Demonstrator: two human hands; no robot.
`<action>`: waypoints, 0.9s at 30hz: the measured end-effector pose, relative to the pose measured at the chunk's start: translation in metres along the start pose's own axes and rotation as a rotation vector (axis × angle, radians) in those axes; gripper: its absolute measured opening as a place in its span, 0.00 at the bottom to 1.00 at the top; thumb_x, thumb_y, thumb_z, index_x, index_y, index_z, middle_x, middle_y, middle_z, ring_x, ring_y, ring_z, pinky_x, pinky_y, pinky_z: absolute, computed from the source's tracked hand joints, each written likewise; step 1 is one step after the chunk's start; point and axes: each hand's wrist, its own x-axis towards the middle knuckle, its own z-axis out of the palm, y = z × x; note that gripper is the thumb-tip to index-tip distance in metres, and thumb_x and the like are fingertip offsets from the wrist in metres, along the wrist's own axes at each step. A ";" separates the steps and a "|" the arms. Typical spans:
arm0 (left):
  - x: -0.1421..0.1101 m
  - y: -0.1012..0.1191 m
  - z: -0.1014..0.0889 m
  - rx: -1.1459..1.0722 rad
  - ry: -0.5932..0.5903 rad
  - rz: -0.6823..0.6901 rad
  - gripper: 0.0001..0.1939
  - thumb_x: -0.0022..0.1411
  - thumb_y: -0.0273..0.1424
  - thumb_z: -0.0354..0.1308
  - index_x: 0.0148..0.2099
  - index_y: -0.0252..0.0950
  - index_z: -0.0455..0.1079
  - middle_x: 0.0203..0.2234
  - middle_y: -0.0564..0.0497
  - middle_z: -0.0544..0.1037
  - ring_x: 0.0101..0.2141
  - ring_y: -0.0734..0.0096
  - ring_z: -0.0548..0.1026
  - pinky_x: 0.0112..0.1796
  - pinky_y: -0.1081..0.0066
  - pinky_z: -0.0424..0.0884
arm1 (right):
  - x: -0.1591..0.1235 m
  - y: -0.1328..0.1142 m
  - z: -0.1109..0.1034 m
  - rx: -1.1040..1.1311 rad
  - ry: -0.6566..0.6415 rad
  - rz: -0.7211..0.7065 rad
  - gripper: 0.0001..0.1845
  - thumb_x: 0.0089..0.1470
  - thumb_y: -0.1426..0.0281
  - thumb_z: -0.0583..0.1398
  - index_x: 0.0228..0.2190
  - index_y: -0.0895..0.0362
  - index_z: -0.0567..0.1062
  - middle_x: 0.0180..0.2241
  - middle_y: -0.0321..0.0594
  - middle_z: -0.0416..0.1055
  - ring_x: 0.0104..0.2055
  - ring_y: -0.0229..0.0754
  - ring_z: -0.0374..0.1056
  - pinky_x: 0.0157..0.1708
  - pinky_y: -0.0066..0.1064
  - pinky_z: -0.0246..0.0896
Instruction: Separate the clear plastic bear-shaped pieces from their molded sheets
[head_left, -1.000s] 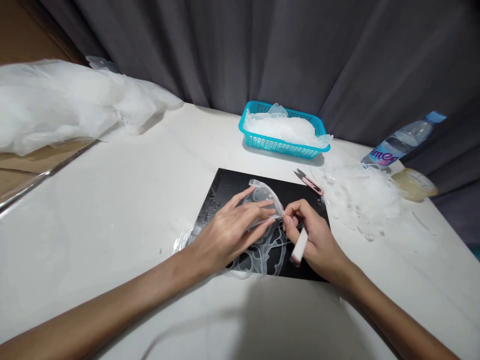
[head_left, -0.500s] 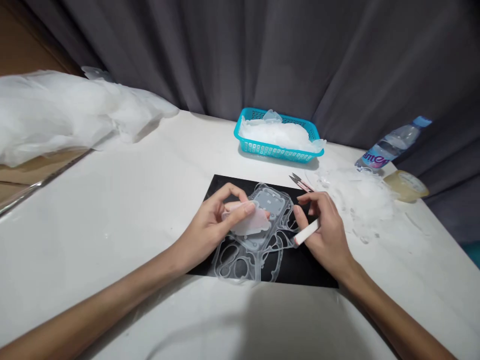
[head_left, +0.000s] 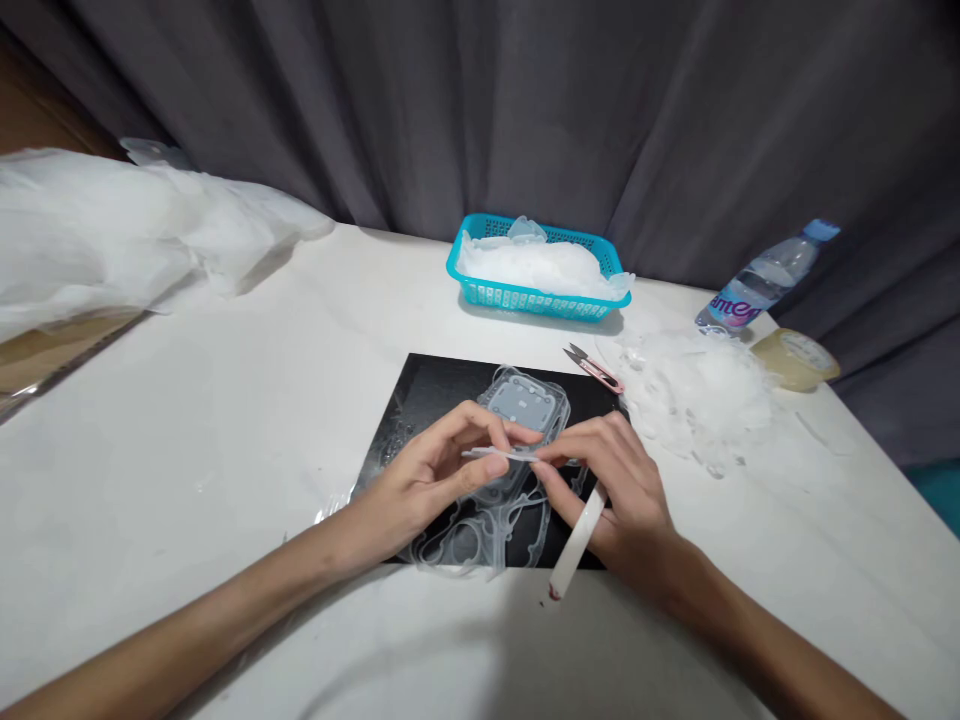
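My left hand [head_left: 442, 465] pinches a thin, translucent silicone-like piece [head_left: 499, 454], turned nearly edge-on. The fingertips of my right hand [head_left: 626, 480] close at the piece's right end. Tucked in the crook of that same hand is a white stick-like tool [head_left: 577, 545], slanting down toward me with a dark reddish tip. Beneath both hands, several clear moulded parts with looping outlines lie on a black mat [head_left: 390, 420]. Among them a rounded rectangular greyish part [head_left: 525, 400] shows beyond my fingers, its near portion partly covered.
Pink-handled thread snips [head_left: 596, 370] rest at the mat's far right corner. Clear scraps [head_left: 697, 400] are heaped on the right, near a water bottle [head_left: 765, 285] and a tape roll [head_left: 796, 360]. A turquoise basket [head_left: 540, 300] holds white pieces. White plastic bags [head_left: 150, 230] lie left.
My right hand has come left to meet the piece in my left hand. The piece has turned from face-up to edge-on, and the white tool now points down toward me.
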 end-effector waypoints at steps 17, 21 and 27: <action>0.004 0.005 -0.008 0.084 0.040 -0.036 0.07 0.76 0.37 0.55 0.47 0.39 0.64 0.40 0.49 0.78 0.42 0.68 0.76 0.46 0.67 0.71 | 0.001 0.012 -0.003 -0.018 -0.055 0.037 0.03 0.64 0.75 0.64 0.39 0.56 0.75 0.33 0.40 0.75 0.36 0.44 0.66 0.38 0.38 0.60; 0.003 0.007 -0.010 0.100 0.061 -0.052 0.09 0.77 0.39 0.53 0.46 0.39 0.61 0.29 0.56 0.70 0.29 0.75 0.66 0.31 0.74 0.61 | 0.000 0.013 -0.001 0.018 -0.113 0.081 0.02 0.64 0.73 0.64 0.39 0.56 0.75 0.32 0.40 0.74 0.36 0.44 0.64 0.37 0.37 0.61; -0.001 0.007 -0.010 0.118 0.015 -0.071 0.08 0.77 0.38 0.54 0.49 0.39 0.64 0.41 0.50 0.77 0.43 0.68 0.74 0.44 0.69 0.68 | -0.003 0.015 0.000 0.051 -0.154 0.097 0.02 0.66 0.73 0.61 0.39 0.55 0.75 0.31 0.39 0.73 0.35 0.44 0.63 0.35 0.37 0.61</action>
